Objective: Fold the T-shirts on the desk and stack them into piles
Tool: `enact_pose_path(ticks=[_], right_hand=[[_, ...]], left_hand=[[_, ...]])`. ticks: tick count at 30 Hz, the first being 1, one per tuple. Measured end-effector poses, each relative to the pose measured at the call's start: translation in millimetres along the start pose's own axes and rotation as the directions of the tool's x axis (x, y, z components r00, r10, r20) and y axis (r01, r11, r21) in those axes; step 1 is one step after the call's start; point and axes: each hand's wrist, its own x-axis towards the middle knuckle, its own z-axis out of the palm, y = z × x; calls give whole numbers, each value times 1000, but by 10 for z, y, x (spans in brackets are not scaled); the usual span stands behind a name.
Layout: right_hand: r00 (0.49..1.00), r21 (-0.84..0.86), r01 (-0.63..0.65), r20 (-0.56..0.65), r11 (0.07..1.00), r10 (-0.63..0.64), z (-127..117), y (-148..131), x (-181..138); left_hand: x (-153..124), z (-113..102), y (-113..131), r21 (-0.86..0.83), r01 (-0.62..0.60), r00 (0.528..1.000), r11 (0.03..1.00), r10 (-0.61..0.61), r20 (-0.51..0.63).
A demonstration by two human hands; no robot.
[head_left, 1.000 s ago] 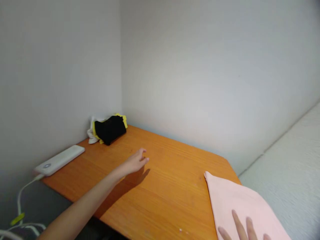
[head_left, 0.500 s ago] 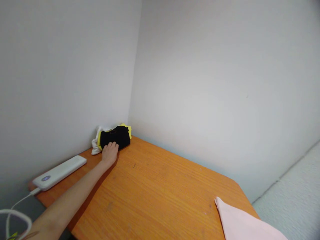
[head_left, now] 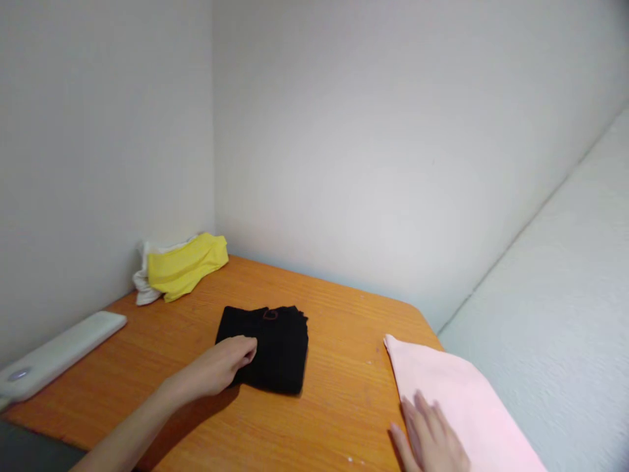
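Note:
Near the middle of the wooden table lies a black folded cloth point(head_left: 278, 357) with a small reddish outlined mark near its far edge. My left hand point(head_left: 230, 360) is closed on its left part, fingers curled; the thumb side faces right. At the right, a pink cloth point(head_left: 457, 380) is spread flat, running out of the bottom of the view. My right hand point(head_left: 432, 439) rests over the pink cloth's left edge, fingers stretched out and thumb apart, partly cut off by the frame's bottom.
A yellow folded cloth point(head_left: 189, 265) lies against a white cloth point(head_left: 143, 282) by the left wall. A white power bank point(head_left: 63, 354) with a cable sits along the table's point(head_left: 339, 367) left edge. Walls point(head_left: 334, 164) close off the back and left.
My left hand has brought the black cloth from the pile towards me and to the right, uncovering the yellow cloth. My right hand has come into view over the pink cloth. The view has turned right.

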Motion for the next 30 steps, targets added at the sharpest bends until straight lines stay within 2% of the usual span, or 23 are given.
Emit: enact_pose_path(ticks=[2, 5, 7, 9, 12, 15, 17, 20, 22, 24, 26, 28, 30], right_hand=[[987, 45, 100, 122, 994, -105, 2, -405, -64], [949, 134, 142, 263, 981, -173, 10, -1019, -187], [937, 210, 139, 289, 968, -197, 9, -1304, -260], [941, 288, 120, 271, 950, -201, -3, -1453, -316], [966, 407, 52, 209, 912, -149, -51, -1517, -367], [975, 536, -45, 208, 843, -80, -115, -1556, -401], [967, 628, -62, 229, 776, -108, -148, -1613, -435], [946, 776, -71, 251, 627, -204, -182, -1741, -513], [922, 865, -138, 291, 483, -256, -207, -1845, -569], [898, 920, -205, 313, 334, -310, -235, -1959, -616], [900, 943, -222, 296, 249, -320, -256, -2075, -646], [922, 950, -204, 268, 236, -281, -266, -2179, -659], [942, 947, -183, 245, 263, -227, -276, -2241, -656]], left_hand=[[-87, 8, 278, -24, -7, 998, 1000, 8, 59], [-160, 44, 720, -10, -20, 998, 1000, 21, 53], [-214, 173, 969, -24, -62, 995, 998, 63, 73], [-283, 357, 1117, -28, -95, 990, 995, 98, 105], [-397, 573, 1136, -40, -108, 991, 993, 111, 72], [-525, 632, 1069, -103, -73, 997, 992, 70, -32], [-624, 643, 1056, -99, -69, 994, 993, 60, -92], [-766, 703, 1077, -60, -115, 984, 992, 105, -146], [-832, 747, 1082, -105, -116, 980, 988, 97, -174], [-874, 754, 1071, -229, -86, 986, 970, 50, -162], [-908, 712, 1054, -385, -43, 996, 922, 7, -93], [-946, 633, 1036, -529, 10, 1000, 849, -24, -19], [-987, 536, 999, -633, 59, 998, 772, -56, 26]])
